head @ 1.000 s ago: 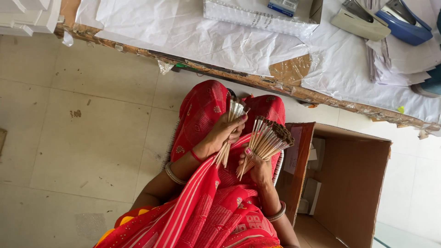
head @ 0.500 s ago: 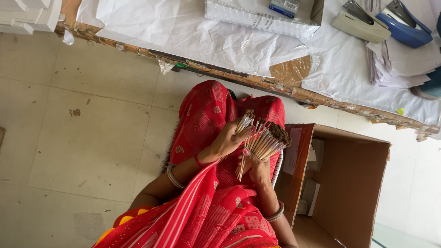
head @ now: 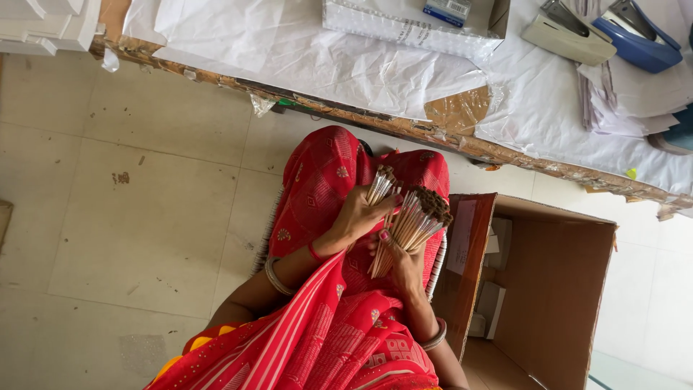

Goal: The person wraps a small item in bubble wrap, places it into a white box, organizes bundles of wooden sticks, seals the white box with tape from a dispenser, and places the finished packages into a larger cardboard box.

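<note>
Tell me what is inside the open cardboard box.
Inside the cardboard box, a few small white boxes lie along its left wall. The box's near end runs out of the picture, so anything there cannot be seen.

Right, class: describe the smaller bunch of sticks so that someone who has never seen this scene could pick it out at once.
Start at the open cardboard box on the floor and look just beside it, to the lap draped in red cloth. Two hands meet there. The left hand holds the smaller bunch of sticks, thin, pale and dark-tipped, unlike the wide fanned bunch in the right hand.
</note>
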